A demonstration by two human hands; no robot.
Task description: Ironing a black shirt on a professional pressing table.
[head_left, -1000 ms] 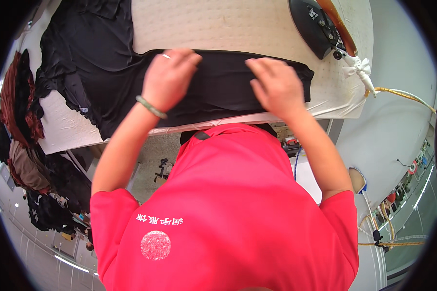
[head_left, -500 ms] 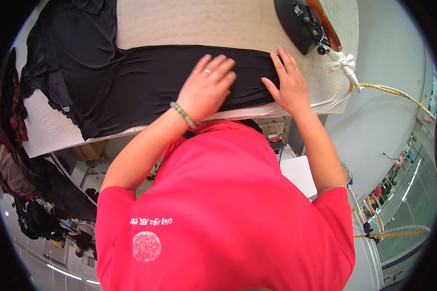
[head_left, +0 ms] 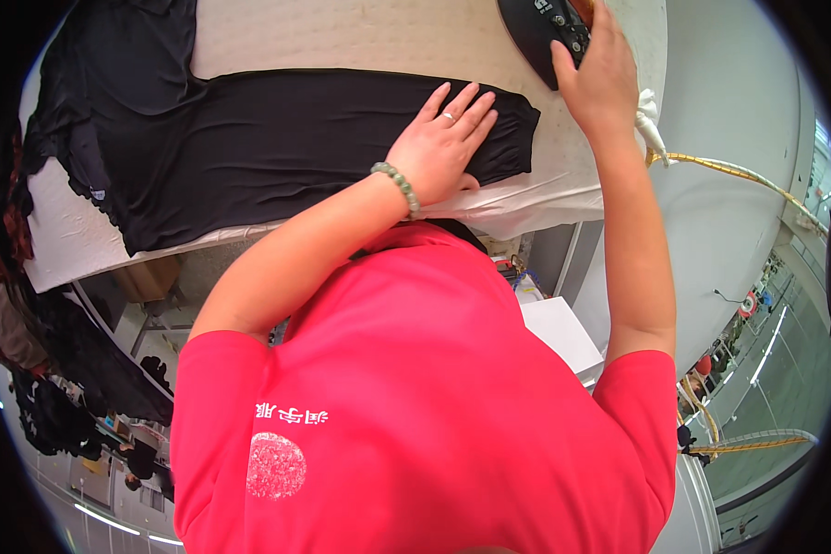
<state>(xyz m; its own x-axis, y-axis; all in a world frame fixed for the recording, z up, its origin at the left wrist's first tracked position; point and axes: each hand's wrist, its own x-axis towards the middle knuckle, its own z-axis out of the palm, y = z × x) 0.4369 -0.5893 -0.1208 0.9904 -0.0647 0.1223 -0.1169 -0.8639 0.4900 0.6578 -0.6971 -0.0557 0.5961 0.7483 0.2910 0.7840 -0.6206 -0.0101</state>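
A black garment [head_left: 249,148] lies across the pale padded ironing table [head_left: 342,37], one long part of it stretched to the right with light wrinkles and a gathered end. My left hand [head_left: 441,148] rests on that part near its right end, fingers spread and stretched out, with a ring and a beaded bracelet on. At the upper right, a black iron [head_left: 531,42] sits on the table beyond the garment's end. My right hand [head_left: 605,83] is closed round the iron's brown handle, which it mostly covers.
A white cloth wrap [head_left: 649,115] and a yellow-white hose [head_left: 711,166] run from the iron past the table's right edge. Dark clothes [head_left: 92,342] hang at the left. A white box [head_left: 560,332] stands below the table's front edge.
My right hand has left the garment's end and moved up to the iron, taking its handle. My left hand has slid right along the garment. The view has shifted slightly.
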